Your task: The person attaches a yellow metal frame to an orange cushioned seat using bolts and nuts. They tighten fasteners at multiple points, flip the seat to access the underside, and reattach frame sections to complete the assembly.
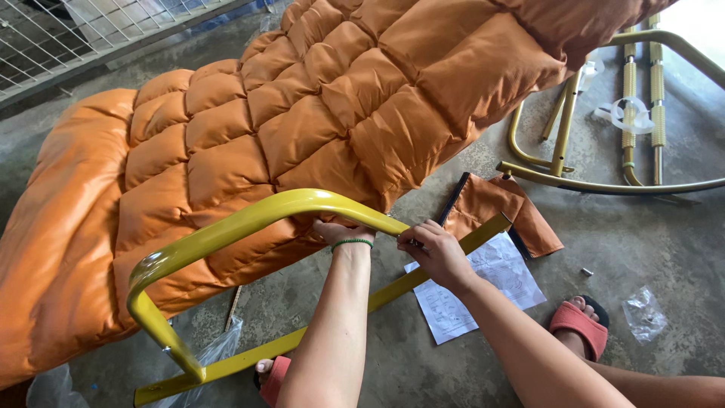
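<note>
A curved yellow metal frame tube [249, 219] arches across the front of a padded orange quilted cushion [302, 113]. My left hand [340, 230], with a green bracelet on the wrist, grips the tube from below where it meets the cushion. My right hand [434, 253] pinches a small tool or fastener at the tube's end near a straight yellow bar [423, 276]. What sits between those fingers is too small to name.
An instruction sheet [483, 291] and an orange fabric piece [498, 211] lie on the concrete floor. More yellow frame parts [604, 181] rest at the right. Plastic bags [644, 311] lie around. My feet in red slippers [578, 325] stand below. A wire fence [68, 30] runs top left.
</note>
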